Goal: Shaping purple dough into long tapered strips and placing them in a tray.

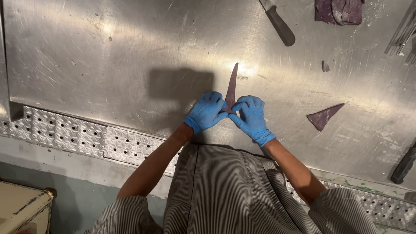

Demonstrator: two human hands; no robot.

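1. A long purple dough triangle [231,87] lies at the centre of the frame on the steel table [103,56], tip pointing up.
2. The left hand [207,111] and right hand [251,115], both blue-gloved, pinch its wide lower end.
3. A second dough triangle [324,117] lies to the right, well apart.
4. A knife [276,19] sits at upper centre.

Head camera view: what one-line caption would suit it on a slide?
Two blue-gloved hands, left and right, pinch the wide end of a long purple dough triangle on a steel table.
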